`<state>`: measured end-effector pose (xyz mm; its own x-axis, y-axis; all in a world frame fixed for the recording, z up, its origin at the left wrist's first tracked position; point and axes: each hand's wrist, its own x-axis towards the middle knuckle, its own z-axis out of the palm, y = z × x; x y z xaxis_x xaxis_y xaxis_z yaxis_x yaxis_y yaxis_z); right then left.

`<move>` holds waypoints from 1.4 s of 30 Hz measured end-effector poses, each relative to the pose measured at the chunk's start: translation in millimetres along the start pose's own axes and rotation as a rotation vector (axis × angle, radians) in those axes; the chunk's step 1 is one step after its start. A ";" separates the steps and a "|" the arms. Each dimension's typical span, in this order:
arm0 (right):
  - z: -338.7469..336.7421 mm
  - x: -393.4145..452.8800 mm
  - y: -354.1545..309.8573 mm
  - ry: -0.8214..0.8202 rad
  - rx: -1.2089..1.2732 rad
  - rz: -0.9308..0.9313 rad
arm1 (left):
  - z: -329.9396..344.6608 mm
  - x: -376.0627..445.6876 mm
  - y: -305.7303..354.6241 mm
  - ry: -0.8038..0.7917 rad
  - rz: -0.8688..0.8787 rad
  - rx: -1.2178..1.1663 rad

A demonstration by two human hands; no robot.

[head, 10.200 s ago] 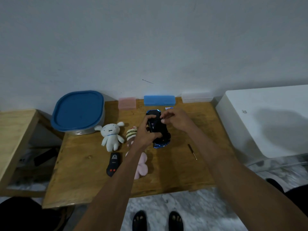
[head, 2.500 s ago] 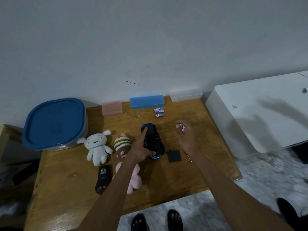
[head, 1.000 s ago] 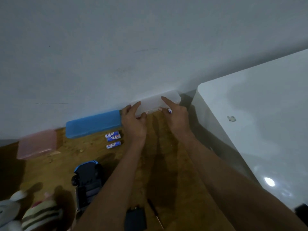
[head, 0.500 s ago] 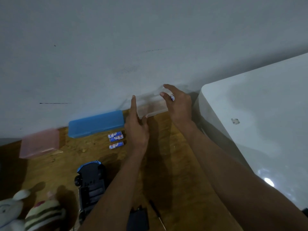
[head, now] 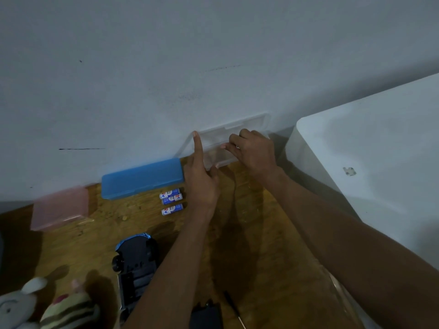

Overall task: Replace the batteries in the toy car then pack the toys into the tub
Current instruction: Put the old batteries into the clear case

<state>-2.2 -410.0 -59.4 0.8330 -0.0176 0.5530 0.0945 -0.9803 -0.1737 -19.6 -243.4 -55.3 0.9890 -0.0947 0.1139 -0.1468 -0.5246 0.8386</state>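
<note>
A clear plastic case [head: 247,123] stands against the wall at the back of the wooden table [head: 249,233], its lid raised. My left hand [head: 202,179] holds the case at its left end, index finger straight up along the lid and thumb on the front edge. My right hand [head: 254,150] hovers over the open case, fingers curled, pinching a small battery [head: 237,146]. The toy car [head: 136,264] lies upside down nearer to me, dark underside up. Three blue-and-white batteries [head: 171,201] lie loose beside my left wrist.
A blue case [head: 142,179] and a pink case [head: 59,208] sit along the wall to the left. A black cover [head: 206,317] and a screwdriver [head: 234,309] lie at the bottom edge. Plush toys [head: 42,307] are at the lower left. A white appliance [head: 368,167] borders the table's right side.
The clear case's lid has swung further up against the wall. My right hand came off the lid and moved down over the open case, with the battery in its fingers. My left index finger props the lid.
</note>
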 end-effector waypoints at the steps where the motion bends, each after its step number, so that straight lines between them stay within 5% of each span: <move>1: 2.4 1.3 0.6 -0.006 -0.005 -0.016 | 0.1 -0.1 -1.3 0.001 0.008 -0.001; 11: 0.6 7.3 -0.4 -0.119 0.057 0.054 | 3.5 2.3 -6.6 0.003 0.011 0.032; 23: 1.4 1.3 3.3 -0.064 0.112 0.087 | 1.0 0.2 -3.5 -0.003 0.008 0.013; 30: -15.4 -4.0 0.6 0.109 0.145 0.176 | -0.6 -0.7 2.2 -0.002 -0.031 -0.011; 42: -32.8 -21.9 -6.9 0.039 0.082 0.323 | -2.8 -4.1 7.8 -0.012 -0.092 -0.058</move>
<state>-39.0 -409.2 -43.6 0.8060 -0.3335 0.4890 -0.1259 -0.9039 -0.4089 -24.8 -244.7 -47.8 0.9978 -0.0592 0.0290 -0.0540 -0.4819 0.8746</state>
